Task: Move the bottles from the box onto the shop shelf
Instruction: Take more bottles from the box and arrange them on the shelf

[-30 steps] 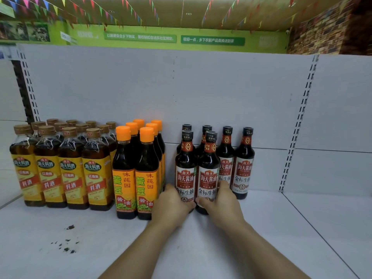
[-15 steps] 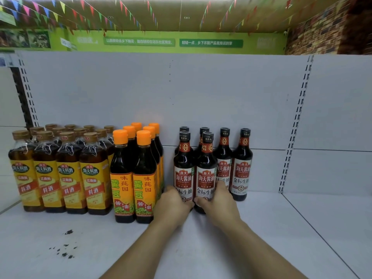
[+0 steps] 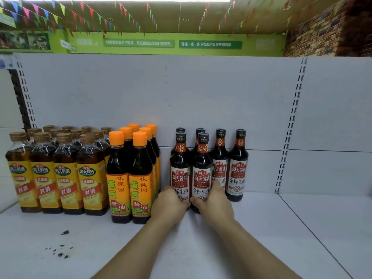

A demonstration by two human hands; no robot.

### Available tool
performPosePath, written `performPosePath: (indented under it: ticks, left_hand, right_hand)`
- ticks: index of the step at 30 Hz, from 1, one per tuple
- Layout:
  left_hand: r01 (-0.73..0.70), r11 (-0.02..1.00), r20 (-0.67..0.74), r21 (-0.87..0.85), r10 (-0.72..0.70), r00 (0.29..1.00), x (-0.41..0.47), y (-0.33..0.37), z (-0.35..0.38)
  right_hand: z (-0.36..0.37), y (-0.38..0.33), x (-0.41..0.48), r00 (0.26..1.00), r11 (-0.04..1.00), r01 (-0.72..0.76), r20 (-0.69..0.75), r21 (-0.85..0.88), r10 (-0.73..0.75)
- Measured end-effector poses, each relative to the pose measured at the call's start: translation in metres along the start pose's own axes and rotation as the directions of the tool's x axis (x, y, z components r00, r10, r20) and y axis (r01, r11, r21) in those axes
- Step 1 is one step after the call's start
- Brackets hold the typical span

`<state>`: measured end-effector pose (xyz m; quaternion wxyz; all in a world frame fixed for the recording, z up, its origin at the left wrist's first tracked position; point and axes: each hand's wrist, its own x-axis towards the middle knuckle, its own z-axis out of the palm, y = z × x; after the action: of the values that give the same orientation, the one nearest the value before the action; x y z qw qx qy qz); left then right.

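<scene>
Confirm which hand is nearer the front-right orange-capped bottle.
Left. The left hand sits just right of the orange-capped, orange-labelled dark bottle, gripping the adjacent black-capped red-labelled bottle; the right hand is farther right, on the next black-capped bottle.

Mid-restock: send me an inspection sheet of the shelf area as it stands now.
Surface: white shelf, bottles upright on it.
Job's things: six black-cap bottles on the shelf; box not in view.
Clutter: dark specks at front left.
Grippers: left hand grips front-left bottle; right hand grips front-right bottle.
Cables: nothing seen.
Surroundings: brown-cap bottles and orange-cap bottles at left; pennants, green banner and brick wall above.
</scene>
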<state>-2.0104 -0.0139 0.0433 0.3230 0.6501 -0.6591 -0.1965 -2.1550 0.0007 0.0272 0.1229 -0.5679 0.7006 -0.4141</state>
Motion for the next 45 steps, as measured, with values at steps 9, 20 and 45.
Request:
performPosePath:
  ticks: [9,20,45]
  left_hand:
    - [0.02,1.0,0.027,-0.009,-0.02,0.999,0.001,0.001,0.0]
    - [0.087,0.992,0.103,-0.097,-0.077,0.992,0.0,-0.002,0.002]
    - [0.1,0.869,0.118,-0.485,-0.049,0.992,-0.16,0.0,-0.058]
  right_hand:
    - [-0.003,-0.003,-0.005,0.999,0.999,-0.021,0.025,-0.028,0.022]
    - [-0.013,0.004,-0.005,0.979,0.99,-0.11,0.182,0.093,0.092]
    - [-0.106,0.005,-0.148,0.972,0.917,-0.174,0.214,0.358,0.1]
